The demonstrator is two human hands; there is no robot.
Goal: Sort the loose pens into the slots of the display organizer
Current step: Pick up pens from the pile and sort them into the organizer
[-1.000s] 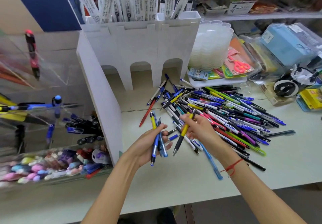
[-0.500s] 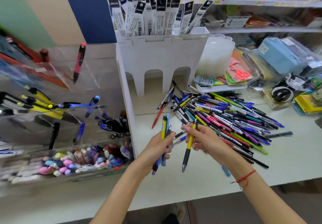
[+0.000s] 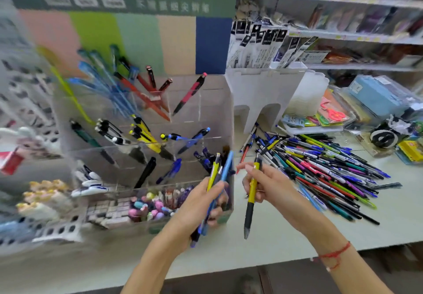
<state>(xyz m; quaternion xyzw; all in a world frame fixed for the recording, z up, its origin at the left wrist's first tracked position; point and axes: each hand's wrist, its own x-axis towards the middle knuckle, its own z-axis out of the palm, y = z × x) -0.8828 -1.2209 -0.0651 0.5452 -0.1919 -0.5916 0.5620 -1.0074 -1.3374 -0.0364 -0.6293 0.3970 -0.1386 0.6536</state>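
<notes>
A clear acrylic display organizer (image 3: 206, 110) with tiered slots stands at the left; its slots hold blue, red, yellow and black pens. My left hand (image 3: 201, 204) grips a bundle of pens (image 3: 217, 174), yellow and blue ones, right in front of the organizer's lower right corner. My right hand (image 3: 270, 186) holds a single yellow-and-black pen (image 3: 251, 193) upright, tip down, just right of the bundle. A big pile of loose pens (image 3: 320, 163) lies on the pale counter to the right.
A white castle-shaped stand (image 3: 258, 90) with packaged refills rises behind the pile. Packaged stationery, a stack of clear containers (image 3: 309, 94) and a tape roll (image 3: 382, 138) crowd the back right. A bin of small erasers (image 3: 155, 204) fills the organizer's bottom tier. The counter's front edge (image 3: 229, 268) runs close below my arms.
The view has swung left, bringing the whole organizer into sight. Both hands lifted off the pile and moved toward the organizer, the left with its bundle, the right with the yellow pen.
</notes>
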